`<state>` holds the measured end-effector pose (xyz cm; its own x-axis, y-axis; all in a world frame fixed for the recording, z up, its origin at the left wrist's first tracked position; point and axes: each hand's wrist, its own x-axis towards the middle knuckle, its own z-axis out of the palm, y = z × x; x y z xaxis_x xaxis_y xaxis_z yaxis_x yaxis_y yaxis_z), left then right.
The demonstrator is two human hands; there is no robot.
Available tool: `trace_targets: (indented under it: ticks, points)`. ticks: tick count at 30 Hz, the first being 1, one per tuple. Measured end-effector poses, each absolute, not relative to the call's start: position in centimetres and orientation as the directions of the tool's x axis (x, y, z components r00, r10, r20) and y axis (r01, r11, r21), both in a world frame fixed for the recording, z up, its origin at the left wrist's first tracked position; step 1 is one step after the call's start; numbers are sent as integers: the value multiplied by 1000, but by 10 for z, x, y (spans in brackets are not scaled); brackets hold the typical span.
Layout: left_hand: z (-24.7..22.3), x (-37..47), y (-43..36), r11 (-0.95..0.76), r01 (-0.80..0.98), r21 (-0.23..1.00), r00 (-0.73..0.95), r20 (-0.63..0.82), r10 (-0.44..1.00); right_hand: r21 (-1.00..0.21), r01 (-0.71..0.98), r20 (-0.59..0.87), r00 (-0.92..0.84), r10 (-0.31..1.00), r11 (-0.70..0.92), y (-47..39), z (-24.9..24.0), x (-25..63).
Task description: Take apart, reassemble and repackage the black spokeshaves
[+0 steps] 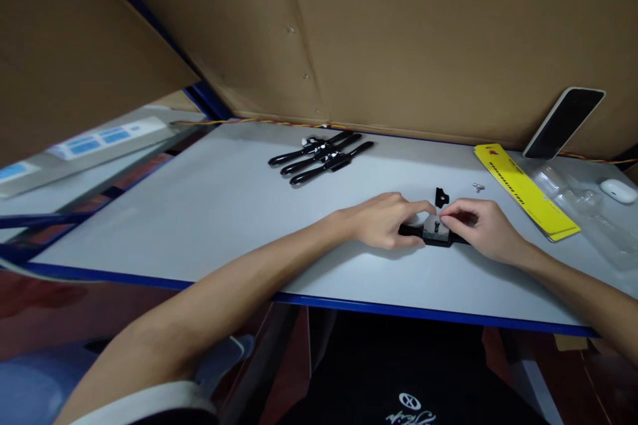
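A black two-handled tool [436, 241] lies on the grey table near its front edge, with a flat grey metal blade [432, 228] on its middle. My left hand [391, 220] is at the tool's left side, thumb and forefinger spread around the left handle and touching the blade's edge. My right hand [482, 226] pinches at the blade's upper right corner; whatever is between its fingertips is too small to name. Just behind the tool lie a small black plate with a hole [441, 198] and a small silver wing screw [478, 187].
Three assembled black tools [321, 158] lie farther back. To the right are yellow cards [528, 192], clear plastic packaging [598, 219], a white case [618, 190] and an upright phone [565, 123]. A cardboard wall [399, 33] rises behind.
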<state>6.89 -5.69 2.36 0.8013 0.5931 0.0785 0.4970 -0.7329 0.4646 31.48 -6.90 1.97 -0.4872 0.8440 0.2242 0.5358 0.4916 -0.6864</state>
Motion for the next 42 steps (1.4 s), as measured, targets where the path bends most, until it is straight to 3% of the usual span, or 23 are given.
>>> trace_targets:
  ticks: [4, 8, 17, 31, 36, 39, 42]
  points:
    - [25, 70, -58, -730, 518, 447, 795, 64, 603, -537, 584, 354, -499, 791, 609, -64, 18, 320]
    - [24, 69, -58, -740, 524, 422, 797, 64, 601, -463, 563, 444, -521, 729, 684, -53, 16, 326]
    - [25, 69, -59, -741, 534, 408, 794, 58, 605, -427, 567, 340, -621, 706, 705, -46, 10, 333]
    - [28, 70, -60, -745, 529, 407, 801, 51, 597, -255, 568, 350, -701, 622, 783, -43, 17, 343]
    - [29, 70, -60, -737, 528, 422, 802, 38, 596, -316, 502, 265, -768, 582, 805, -38, 16, 346]
    - [30, 71, -60, -735, 537, 413, 799, 30, 600, -318, 503, 293, -754, 588, 804, -38, 18, 347]
    - [29, 71, -60, -738, 540, 404, 799, 30, 601, -263, 547, 423, -675, 605, 795, -41, 21, 346]
